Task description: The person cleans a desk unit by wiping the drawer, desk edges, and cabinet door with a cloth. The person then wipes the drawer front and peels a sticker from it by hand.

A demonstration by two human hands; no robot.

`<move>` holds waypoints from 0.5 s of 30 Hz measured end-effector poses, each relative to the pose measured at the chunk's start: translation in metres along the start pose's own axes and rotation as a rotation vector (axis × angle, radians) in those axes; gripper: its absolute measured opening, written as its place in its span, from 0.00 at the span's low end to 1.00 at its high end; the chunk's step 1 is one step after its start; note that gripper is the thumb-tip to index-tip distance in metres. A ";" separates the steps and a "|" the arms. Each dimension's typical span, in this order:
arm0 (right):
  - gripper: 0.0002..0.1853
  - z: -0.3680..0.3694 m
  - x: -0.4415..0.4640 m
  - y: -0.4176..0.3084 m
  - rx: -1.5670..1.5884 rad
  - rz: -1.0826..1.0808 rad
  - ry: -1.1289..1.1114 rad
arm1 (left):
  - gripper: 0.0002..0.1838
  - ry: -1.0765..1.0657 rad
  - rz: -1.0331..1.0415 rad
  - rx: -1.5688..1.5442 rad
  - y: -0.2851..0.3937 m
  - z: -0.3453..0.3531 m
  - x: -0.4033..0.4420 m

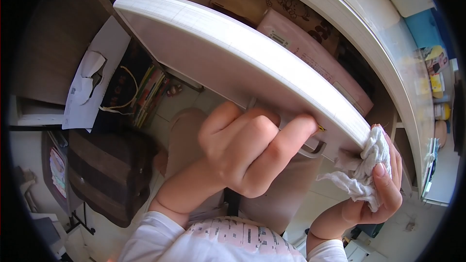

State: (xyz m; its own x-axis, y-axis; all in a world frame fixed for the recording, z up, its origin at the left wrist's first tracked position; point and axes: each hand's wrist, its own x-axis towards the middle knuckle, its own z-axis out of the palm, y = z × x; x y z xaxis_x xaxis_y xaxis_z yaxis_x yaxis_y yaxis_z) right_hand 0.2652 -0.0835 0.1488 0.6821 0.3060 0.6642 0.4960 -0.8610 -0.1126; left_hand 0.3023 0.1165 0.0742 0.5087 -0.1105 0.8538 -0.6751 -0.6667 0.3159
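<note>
An open drawer with a curved white front [233, 48] spans the upper middle of the view. My left hand [252, 148] is at the outer face of that front, fingers curled by the metal handle [312, 151]; a small yellow bit shows at one fingertip, and what the fingers grip, if anything, is hidden. At the drawer front's right end, my right hand [388, 184] holds a crumpled white cloth [376, 157] against the edge. Inside the drawer lie a pink package [310, 53] and a tan patterned item [252, 1].
A dark brown cushioned seat [109, 174] stands at the lower left. Above it are a white bag or box [99, 80] and a row of books [149, 94]. The cabinet's curved top edge [359, 19] runs along the right, with colourful items beyond it.
</note>
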 end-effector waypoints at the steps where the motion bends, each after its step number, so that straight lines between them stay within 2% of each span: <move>1: 0.17 0.001 0.000 -0.001 0.000 0.002 0.001 | 0.17 -0.005 -0.018 0.002 0.001 0.001 0.000; 5: 0.17 0.004 -0.001 -0.002 0.000 0.017 0.025 | 0.13 -0.037 -0.018 0.024 0.000 0.003 -0.002; 9: 0.16 0.003 -0.001 0.004 0.019 -0.024 0.038 | 0.15 0.010 -0.034 -0.041 -0.001 0.008 -0.004; 11: 0.16 0.003 -0.002 0.004 -0.002 -0.022 0.038 | 0.18 0.103 -0.074 -0.192 -0.002 0.011 -0.005; 12: 0.16 0.003 -0.003 0.004 -0.023 -0.018 0.037 | 0.23 0.057 -0.090 -0.230 -0.001 0.005 -0.006; 13: 0.16 0.003 -0.003 0.003 -0.022 -0.019 0.037 | 0.23 0.058 -0.089 -0.229 0.002 0.003 -0.005; 15: 0.17 0.004 -0.003 0.001 -0.036 0.007 0.042 | 0.28 0.087 -0.220 -0.285 0.008 0.001 -0.003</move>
State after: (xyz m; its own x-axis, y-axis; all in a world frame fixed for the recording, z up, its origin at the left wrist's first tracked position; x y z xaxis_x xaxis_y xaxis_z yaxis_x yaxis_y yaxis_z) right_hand 0.2659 -0.0835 0.1441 0.6620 0.2836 0.6938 0.4714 -0.8772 -0.0912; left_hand 0.2959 0.1105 0.0738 0.6191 0.0839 0.7808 -0.6827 -0.4339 0.5879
